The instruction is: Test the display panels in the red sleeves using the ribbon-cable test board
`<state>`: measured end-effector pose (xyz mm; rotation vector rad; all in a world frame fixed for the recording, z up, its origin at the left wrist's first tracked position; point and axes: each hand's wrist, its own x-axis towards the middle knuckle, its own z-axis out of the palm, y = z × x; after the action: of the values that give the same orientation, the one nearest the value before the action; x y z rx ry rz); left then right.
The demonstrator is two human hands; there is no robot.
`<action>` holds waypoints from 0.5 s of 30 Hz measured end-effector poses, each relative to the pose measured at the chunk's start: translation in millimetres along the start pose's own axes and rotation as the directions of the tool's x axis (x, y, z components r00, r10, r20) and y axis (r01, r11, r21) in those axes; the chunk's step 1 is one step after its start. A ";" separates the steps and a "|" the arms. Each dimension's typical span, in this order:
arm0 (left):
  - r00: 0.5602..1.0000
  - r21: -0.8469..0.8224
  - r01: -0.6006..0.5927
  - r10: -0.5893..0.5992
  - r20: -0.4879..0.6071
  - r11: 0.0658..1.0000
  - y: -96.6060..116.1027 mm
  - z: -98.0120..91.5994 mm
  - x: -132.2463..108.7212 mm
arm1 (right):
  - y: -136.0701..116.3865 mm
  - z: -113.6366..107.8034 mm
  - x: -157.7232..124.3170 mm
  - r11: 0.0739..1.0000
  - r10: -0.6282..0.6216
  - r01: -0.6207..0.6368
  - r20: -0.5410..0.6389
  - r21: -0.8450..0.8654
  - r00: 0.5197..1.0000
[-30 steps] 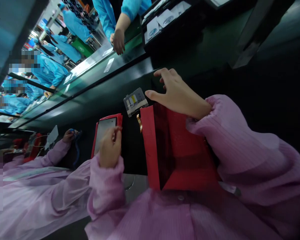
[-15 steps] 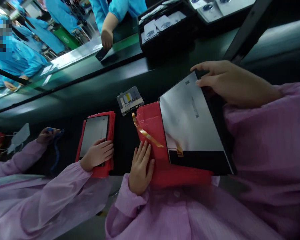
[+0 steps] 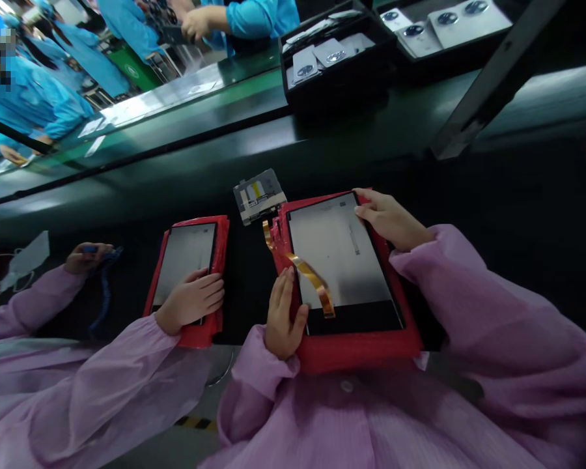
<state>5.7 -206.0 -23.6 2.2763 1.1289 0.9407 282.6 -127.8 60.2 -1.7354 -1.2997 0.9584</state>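
My right hand sits at the panel's far right corner, fingertips on its edge (grip or light touch, I cannot tell from here). My left hand is open, fingers spread, resting on the near left side of the red sleeve, just beside the flex cable.

The panel lies flat in the sleeve, silver back up, a black band along its near end. The amber flex cable runs diagonally across the panel's left part and ends near that band. A small circuit board lies just past the sleeve's far left corner, on the black surface.

To my left, a co-worker's hand lies flat on a second panel, also in a red sleeve. That person's other hand holds a blue strap. Across the green-edged belt stands a black tray of phone back covers, and people in blue gowns work along the far side.
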 end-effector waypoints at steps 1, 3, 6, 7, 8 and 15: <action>1.000 0.018 -0.020 0.019 0.013 1.000 0.3 -0.5 1.0 | -2.9 -0.7 -5.5 0.996 -0.033 0.027 -0.062 -0.082 0.998; 0.999 0.044 -0.047 0.046 0.027 0.998 1.5 -1.7 3.9 | -12.5 -1.9 -25.3 0.934 -0.172 0.105 -0.172 -0.341 0.970; 0.998 0.048 -0.054 0.052 0.028 0.997 3.6 -3.0 7.5 | -25.8 8.3 -74.3 0.769 -0.355 0.266 -0.042 -0.581 0.934; 0.998 0.046 -0.056 0.054 0.028 0.997 4.1 -3.3 8.2 | -27.2 16.4 -92.7 0.768 -0.368 0.339 0.060 -0.543 0.928; 0.998 0.043 -0.057 0.056 0.029 0.997 4.5 -3.5 8.5 | -26.7 26.2 -110.2 0.753 -0.363 0.428 0.227 -0.500 0.904; 0.998 0.037 -0.050 0.049 0.029 0.998 5.1 -3.8 9.0 | -3.5 77.6 -158.0 0.493 -0.357 0.544 0.413 -0.679 0.838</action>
<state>9.6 -201.3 -14.3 2.3499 1.0918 0.9109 180.0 -270.4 49.3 -1.7068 -2.4479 0.2346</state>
